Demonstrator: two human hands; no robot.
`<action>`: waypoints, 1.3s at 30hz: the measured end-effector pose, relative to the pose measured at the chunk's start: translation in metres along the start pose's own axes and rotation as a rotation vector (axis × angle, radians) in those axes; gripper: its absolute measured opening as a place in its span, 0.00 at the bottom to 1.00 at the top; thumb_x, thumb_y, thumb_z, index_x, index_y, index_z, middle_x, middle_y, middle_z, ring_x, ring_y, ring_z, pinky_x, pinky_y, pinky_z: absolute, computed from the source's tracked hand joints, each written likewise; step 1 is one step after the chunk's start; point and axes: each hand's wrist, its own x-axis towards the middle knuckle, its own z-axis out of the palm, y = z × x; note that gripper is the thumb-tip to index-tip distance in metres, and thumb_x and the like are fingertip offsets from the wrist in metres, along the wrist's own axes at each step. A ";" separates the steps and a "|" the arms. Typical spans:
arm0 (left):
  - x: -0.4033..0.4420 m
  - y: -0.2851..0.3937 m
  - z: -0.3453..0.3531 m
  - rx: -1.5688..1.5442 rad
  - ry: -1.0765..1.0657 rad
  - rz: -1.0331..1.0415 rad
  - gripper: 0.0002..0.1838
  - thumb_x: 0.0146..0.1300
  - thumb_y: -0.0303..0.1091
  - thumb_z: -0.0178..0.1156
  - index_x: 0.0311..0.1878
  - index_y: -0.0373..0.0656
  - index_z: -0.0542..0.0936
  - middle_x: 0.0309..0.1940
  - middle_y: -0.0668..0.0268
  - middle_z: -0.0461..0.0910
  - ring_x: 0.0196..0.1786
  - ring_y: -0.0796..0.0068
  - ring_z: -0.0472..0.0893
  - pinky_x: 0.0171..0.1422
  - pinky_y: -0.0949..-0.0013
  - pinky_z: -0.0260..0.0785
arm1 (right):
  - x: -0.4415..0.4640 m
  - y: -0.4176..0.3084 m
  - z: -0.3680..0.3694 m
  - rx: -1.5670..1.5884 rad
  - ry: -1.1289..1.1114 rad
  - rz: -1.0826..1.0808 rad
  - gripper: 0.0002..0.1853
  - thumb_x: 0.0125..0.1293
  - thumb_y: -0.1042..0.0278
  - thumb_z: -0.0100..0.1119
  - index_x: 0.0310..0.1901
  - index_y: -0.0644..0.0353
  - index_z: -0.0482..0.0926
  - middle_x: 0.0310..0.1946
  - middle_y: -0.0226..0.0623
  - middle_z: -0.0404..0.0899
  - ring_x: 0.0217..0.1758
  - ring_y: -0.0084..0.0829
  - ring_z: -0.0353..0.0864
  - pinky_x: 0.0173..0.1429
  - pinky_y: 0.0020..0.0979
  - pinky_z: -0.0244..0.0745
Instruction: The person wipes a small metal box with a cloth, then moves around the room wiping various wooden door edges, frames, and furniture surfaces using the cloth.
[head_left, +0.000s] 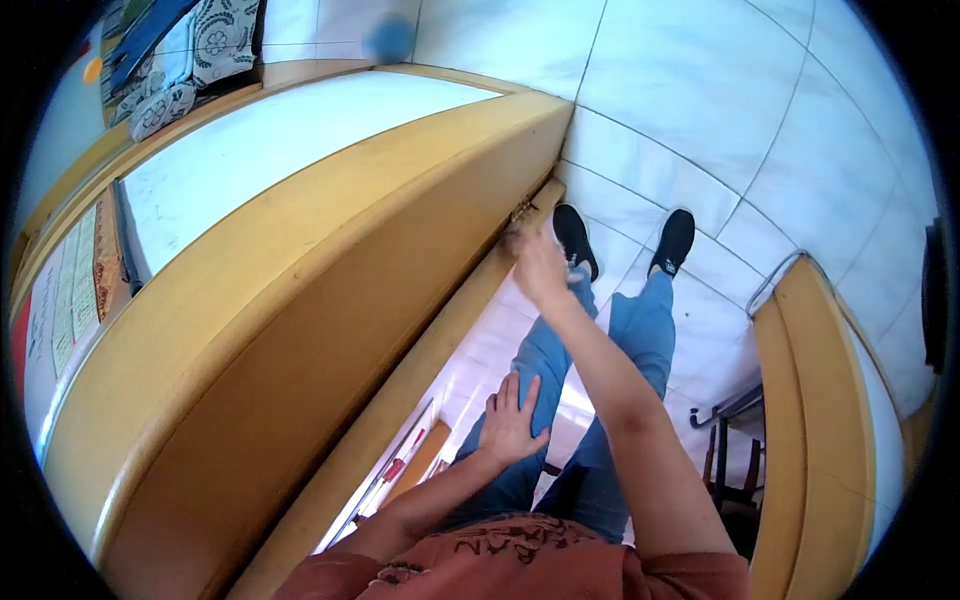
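Note:
My left hand [512, 425] lies on the thigh of my blue jeans [545, 365] with its fingers spread and nothing in it. My right hand [540, 268] reaches forward to the far end of the yellow wooden counter [330, 300], close to the ledge along its lower front. Its fingers are blurred, and I cannot make out whether they hold anything. Just beyond them, at the gap above the ledge, is a small dark object [524, 210] whose kind is unclear.
Black shoes [573, 240] stand on the white tiled floor [690, 90]. A second wooden piece of furniture [810, 420] is at right, with a dark metal-legged item [735, 440] beside it. Patterned fabric [222, 45] lies behind the counter; a red-handled tool [393, 470] shows low at left.

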 end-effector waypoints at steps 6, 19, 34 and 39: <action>0.003 -0.006 0.008 0.002 -0.127 -0.033 0.56 0.54 0.55 0.68 0.81 0.43 0.53 0.76 0.36 0.51 0.78 0.38 0.54 0.75 0.40 0.54 | -0.063 -0.072 -0.061 0.257 0.014 -0.364 0.18 0.62 0.73 0.55 0.52 0.51 0.84 0.54 0.36 0.80 0.57 0.45 0.78 0.50 0.45 0.83; 0.004 -0.001 -0.003 0.038 -0.012 -0.007 0.52 0.57 0.55 0.65 0.80 0.43 0.54 0.76 0.36 0.53 0.77 0.39 0.56 0.74 0.39 0.55 | -0.070 -0.082 -0.062 0.275 -0.054 0.030 0.17 0.63 0.77 0.54 0.53 0.57 0.84 0.50 0.40 0.82 0.54 0.47 0.78 0.53 0.45 0.81; 0.006 0.015 -0.015 0.045 0.070 -0.027 0.49 0.55 0.54 0.66 0.77 0.41 0.62 0.75 0.37 0.55 0.77 0.39 0.57 0.74 0.41 0.56 | -0.077 -0.049 -0.109 1.827 -0.110 0.659 0.25 0.73 0.71 0.57 0.69 0.54 0.63 0.59 0.33 0.73 0.60 0.29 0.78 0.59 0.33 0.79; 0.004 0.011 -0.009 0.013 0.048 -0.026 0.54 0.56 0.53 0.65 0.82 0.44 0.51 0.77 0.34 0.51 0.77 0.37 0.57 0.76 0.38 0.55 | -0.024 -0.004 -0.066 1.216 0.225 0.502 0.29 0.69 0.77 0.49 0.72 0.56 0.63 0.65 0.43 0.69 0.64 0.33 0.72 0.68 0.32 0.69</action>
